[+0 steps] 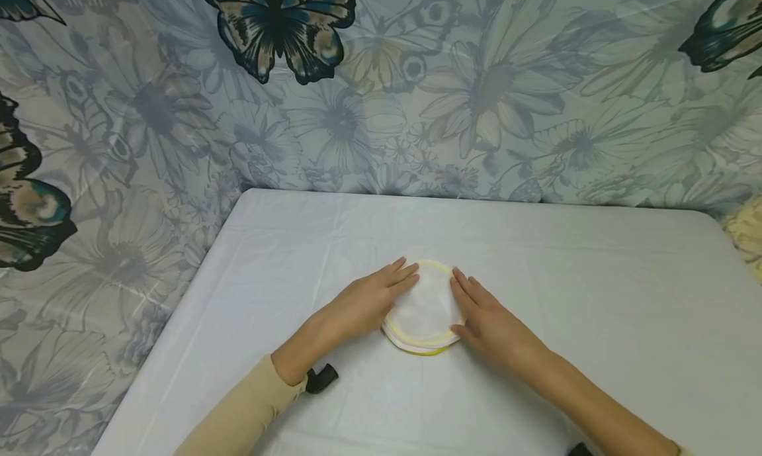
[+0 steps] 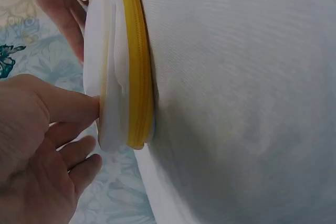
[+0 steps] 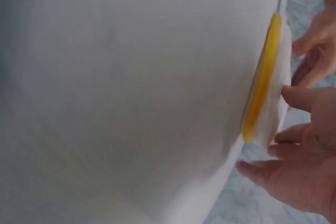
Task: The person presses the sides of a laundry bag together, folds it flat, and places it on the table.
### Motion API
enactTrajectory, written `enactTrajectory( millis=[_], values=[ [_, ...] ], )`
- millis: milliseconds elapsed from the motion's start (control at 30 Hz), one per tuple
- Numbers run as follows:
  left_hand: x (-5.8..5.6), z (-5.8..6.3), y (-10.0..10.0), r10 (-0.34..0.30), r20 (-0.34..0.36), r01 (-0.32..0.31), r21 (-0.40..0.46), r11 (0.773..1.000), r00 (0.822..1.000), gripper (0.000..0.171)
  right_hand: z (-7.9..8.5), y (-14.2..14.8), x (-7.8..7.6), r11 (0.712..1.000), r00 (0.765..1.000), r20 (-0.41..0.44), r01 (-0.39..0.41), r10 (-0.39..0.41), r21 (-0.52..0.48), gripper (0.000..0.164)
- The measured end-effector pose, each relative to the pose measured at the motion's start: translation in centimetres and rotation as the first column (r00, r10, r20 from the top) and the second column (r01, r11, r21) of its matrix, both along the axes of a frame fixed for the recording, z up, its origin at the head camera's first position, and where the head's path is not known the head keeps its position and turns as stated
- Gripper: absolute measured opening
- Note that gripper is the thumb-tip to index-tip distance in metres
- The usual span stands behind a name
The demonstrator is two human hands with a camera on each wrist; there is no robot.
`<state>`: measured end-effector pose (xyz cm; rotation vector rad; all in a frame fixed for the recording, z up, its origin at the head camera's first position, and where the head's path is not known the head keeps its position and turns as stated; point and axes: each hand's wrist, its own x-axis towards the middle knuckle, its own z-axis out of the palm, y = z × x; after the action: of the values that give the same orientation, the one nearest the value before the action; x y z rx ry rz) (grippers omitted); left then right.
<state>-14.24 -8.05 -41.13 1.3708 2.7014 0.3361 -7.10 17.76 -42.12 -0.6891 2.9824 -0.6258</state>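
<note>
A round, flattened white fabric pouch (image 1: 425,307) lies on the white-covered table, with pale yellow piping round its top. A brighter yellow zipper band (image 2: 138,66) runs along its lower side in the left wrist view. My left hand (image 1: 369,302) touches the pouch's left edge, fingers extended toward its far side; the left wrist view shows the thumb against its side. On the opposite edge rests my right hand (image 1: 491,320), its fingers extended and the thumb near the front rim. In the right wrist view, the right fingertips (image 3: 290,94) meet the pouch's white side.
The white cloth (image 1: 595,297) covers the tabletop, with faint creases. Behind and left of it hangs a grey floral backdrop (image 1: 339,122) with printed butterflies (image 1: 275,19). A black wrist-worn device (image 1: 322,379) sits at the left cuff. Something pale yellow (image 1: 747,231) shows at the right edge.
</note>
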Motion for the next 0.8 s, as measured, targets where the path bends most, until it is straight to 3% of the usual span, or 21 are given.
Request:
enactTrajectory(
  millis=[133, 367, 800],
  values=[
    [0.0, 0.1, 0.3, -0.055, -0.003, 0.055, -0.044, 0.998, 0.998, 0.064, -0.2, -0.2, -0.3, 0.991, 0.991, -0.085, -0.091, 0.099, 0.099, 0.076],
    [0.1, -0.4, 0.5, -0.041, 0.062, 0.047, -0.099, 0.994, 0.997, 0.08, 0.0, -0.6, -0.9, 0.955, 0.95, -0.16, -0.24, 0.268, 0.177, 0.074],
    [0.4, -0.9, 0.3, -0.069, 0.025, 0.073, -0.211, 0.975, 0.997, 0.082, -1.2, -1.4, -1.2, 0.941, 0.955, -0.086, -0.259, 0.283, 0.218, 0.072]
  ],
)
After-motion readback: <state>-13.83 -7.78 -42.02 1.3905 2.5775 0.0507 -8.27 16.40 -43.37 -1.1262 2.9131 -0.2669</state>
